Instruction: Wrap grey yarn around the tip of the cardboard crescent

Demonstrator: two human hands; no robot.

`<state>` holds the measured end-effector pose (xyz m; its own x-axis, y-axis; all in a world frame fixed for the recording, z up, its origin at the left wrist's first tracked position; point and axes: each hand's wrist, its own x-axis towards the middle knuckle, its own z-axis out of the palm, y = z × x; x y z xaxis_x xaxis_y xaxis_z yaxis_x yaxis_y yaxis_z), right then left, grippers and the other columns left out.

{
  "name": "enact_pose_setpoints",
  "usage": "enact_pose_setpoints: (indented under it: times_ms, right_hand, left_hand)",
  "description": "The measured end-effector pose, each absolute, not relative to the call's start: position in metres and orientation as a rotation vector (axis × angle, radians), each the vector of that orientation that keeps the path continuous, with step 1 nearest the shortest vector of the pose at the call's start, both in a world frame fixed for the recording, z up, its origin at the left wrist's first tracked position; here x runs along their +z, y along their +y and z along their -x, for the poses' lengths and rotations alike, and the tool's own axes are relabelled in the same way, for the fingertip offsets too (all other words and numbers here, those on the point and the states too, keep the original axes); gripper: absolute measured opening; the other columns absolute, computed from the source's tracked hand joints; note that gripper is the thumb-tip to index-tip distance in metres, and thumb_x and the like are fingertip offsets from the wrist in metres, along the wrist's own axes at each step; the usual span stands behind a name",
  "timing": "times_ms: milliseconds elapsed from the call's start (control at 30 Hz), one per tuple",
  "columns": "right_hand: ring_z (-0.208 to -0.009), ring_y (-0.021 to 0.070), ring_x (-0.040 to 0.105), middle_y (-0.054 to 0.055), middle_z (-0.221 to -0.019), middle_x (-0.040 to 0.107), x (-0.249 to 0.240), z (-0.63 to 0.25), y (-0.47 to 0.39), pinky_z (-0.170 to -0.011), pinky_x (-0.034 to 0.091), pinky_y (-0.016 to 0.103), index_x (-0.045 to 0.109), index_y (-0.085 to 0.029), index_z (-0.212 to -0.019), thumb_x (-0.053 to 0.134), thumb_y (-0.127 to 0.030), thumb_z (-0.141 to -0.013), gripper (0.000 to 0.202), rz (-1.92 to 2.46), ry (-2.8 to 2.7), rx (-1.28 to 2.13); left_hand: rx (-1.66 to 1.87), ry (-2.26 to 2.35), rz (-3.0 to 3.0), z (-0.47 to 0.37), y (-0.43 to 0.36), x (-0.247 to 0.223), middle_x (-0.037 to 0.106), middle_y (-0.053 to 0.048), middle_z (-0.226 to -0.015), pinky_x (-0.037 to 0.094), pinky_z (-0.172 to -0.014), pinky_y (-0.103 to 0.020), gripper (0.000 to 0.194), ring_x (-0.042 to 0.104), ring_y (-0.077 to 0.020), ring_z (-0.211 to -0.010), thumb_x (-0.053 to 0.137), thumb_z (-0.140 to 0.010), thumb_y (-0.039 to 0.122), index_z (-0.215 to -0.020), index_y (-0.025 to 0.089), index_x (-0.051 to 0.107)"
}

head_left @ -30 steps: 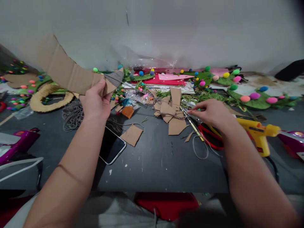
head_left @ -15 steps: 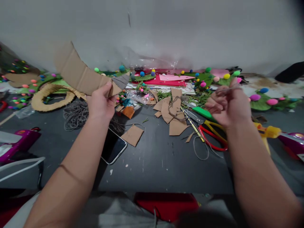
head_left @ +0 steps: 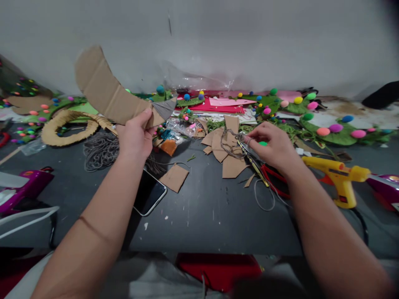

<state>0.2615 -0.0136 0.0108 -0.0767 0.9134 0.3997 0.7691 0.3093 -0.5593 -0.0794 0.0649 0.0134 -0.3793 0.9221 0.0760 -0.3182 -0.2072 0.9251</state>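
Note:
A curved piece of brown cardboard is raised above the table's left half, its right end wrapped in grey yarn. My left hand is closed on it near the wrapped end. Over the middle right, my right hand has its thumb and fingers pinched together beside a loose dark cord lying on cardboard scraps. What those fingertips hold is too small to make out. A yellow pen-like tool and red-handled scissors lie just under the right hand.
A phone, a grey yarn heap and a straw-coloured ring lie left. A yellow glue gun stands right, a purple one far left. Green felt with coloured balls lines the back.
My right hand has come down and left from its raised place on the right to the cord and scraps. The cardboard in my left hand has shifted slightly right and turned a little.

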Motion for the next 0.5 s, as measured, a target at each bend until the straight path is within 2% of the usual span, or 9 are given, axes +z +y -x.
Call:
enact_pose_setpoints:
  times_ms: [100, 267, 400, 500]
  right_hand:
    - [-0.087, 0.0235, 0.064, 0.007, -0.094, 0.067, 0.006, -0.264, -0.014, -0.083, 0.051, 0.039, 0.072, -0.020, -0.079, 0.065, -0.025, -0.078, 0.008, 1.549, -1.997, 0.340]
    - [-0.103, 0.0305, 0.066, 0.011, -0.109, 0.071, 0.002, -0.271, -0.013, -0.096, 0.048, 0.046, 0.077, -0.017, -0.094, 0.055, -0.012, -0.075, 0.029, 1.680, -2.056, 0.217]
    - [-0.104, 0.0265, 0.067, 0.007, -0.106, 0.073, 0.001, -0.262, -0.014, -0.095, 0.050, 0.040, 0.075, -0.019, -0.095, 0.046, -0.003, -0.073, 0.040, 1.531, -1.918, 0.165]
    - [-0.104, 0.0238, 0.067, 0.007, -0.107, 0.073, -0.006, -0.244, -0.012, -0.094, 0.051, 0.038, 0.073, -0.019, -0.104, 0.047, -0.004, -0.080, 0.039, 1.299, -1.943, 0.190]
  left_hand:
    - [1.803, 1.098, -0.878, 0.066, 0.054, 0.017, 0.075, -0.001, -0.109, 0.062, -0.067, -0.031, 0.031, 0.069, -0.0266, -0.111, 0.085, -0.062, 0.021, -0.088, 0.026, 0.067]
    - [1.656, 0.984, -1.037, 0.053, 0.041, 0.020, 0.076, -0.002, -0.106, 0.065, -0.080, -0.035, 0.030, 0.070, -0.0282, -0.108, 0.088, -0.059, 0.019, -0.085, 0.022, 0.072]
    - [1.614, 0.901, -1.113, 0.051, 0.040, 0.016, 0.076, -0.003, -0.108, 0.064, -0.088, -0.037, 0.029, 0.069, -0.0284, -0.112, 0.088, -0.061, 0.019, -0.085, 0.021, 0.072]
    - [1.598, 0.862, -1.137, 0.051, 0.039, 0.016, 0.076, -0.005, -0.109, 0.063, -0.092, -0.039, 0.028, 0.068, -0.0295, -0.116, 0.088, -0.062, 0.019, -0.085, 0.020, 0.072]
